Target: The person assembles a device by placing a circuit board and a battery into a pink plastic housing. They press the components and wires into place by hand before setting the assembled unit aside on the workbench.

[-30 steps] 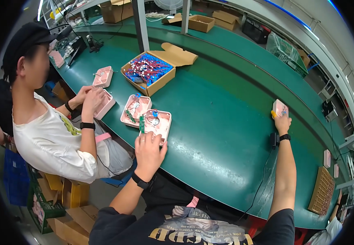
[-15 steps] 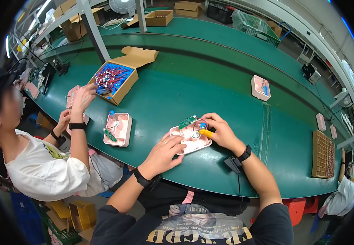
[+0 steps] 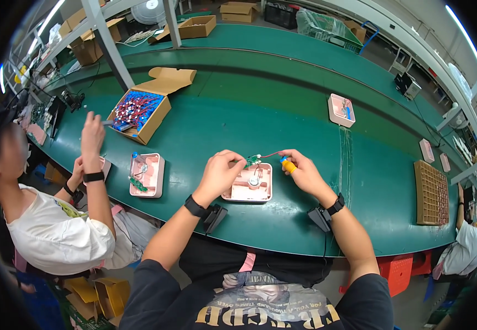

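Observation:
A pink plastic housing (image 3: pixel 233 193) with a round metallic part (image 3: pixel 254 181) inside lies on the green table in front of me. At its far edge, my left hand (image 3: pixel 220 173) pinches a small green circuit board (image 3: pixel 254 160). My right hand (image 3: pixel 303 173), with a yellow finger cover, is closed on a blue battery (image 3: pixel 284 160) just right of the housing. A red wire (image 3: pixel 272 154) stretches between the board and the battery. Another pink housing (image 3: pixel 158 179) stands to the left, with a circuit board and a blue battery in it.
At the far left, an open cardboard box (image 3: pixel 158 117) holds many blue batteries with red wires. A co-worker's hand (image 3: pixel 92 135) is beside it. Another pink housing (image 3: pixel 338 116) lies far right. A brown compartment tray (image 3: pixel 424 204) sits at the right edge.
My left hand has gone from the housing's near side to the circuit board. My right hand has drawn the battery out to the right. The co-worker's hand has left the box.

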